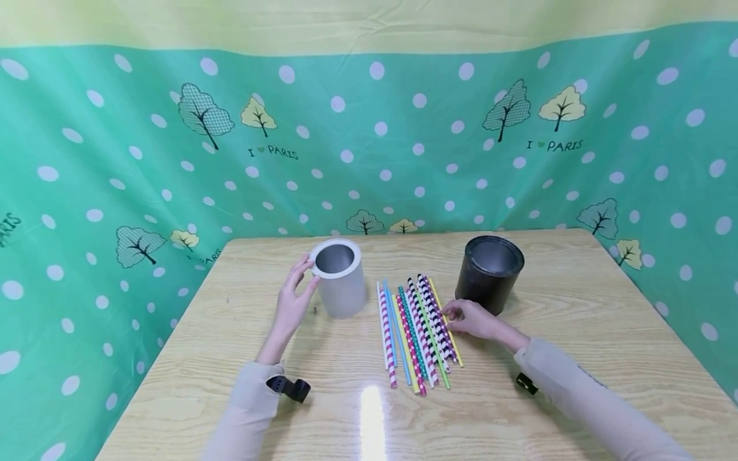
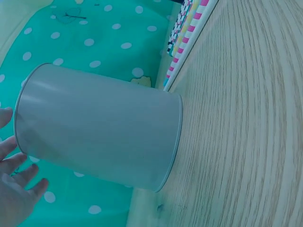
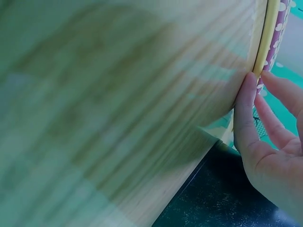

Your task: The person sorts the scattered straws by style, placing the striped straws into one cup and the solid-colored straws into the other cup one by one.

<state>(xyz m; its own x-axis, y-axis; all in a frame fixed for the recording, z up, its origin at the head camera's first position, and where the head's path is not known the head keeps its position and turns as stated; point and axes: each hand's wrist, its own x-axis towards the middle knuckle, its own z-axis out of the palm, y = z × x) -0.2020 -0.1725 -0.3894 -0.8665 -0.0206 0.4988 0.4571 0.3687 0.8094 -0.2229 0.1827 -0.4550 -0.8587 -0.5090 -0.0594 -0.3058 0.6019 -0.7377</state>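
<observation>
A light grey-white cylinder cup (image 1: 343,294) stands upright at left centre. My left hand (image 1: 291,307) rests its spread fingers at the near-left side of the rim; the left wrist view has this hand (image 2: 16,189) beside the cup's (image 2: 99,127) top end. Patterned straws (image 1: 408,339) lie side by side in the middle. At their right edge my right hand (image 1: 473,319) has its thumb and forefinger on a yellow straw (image 1: 455,349). The right wrist view has the fingertips of the hand (image 3: 279,156) pinching the yellow straw (image 3: 268,35), next to a purple dotted one (image 3: 278,33).
A black cylinder cup (image 1: 487,282) stands upright just behind my right hand. The wooden table (image 1: 190,390) reaches back to a green dotted cloth (image 1: 357,147). Light glares on the table's near middle.
</observation>
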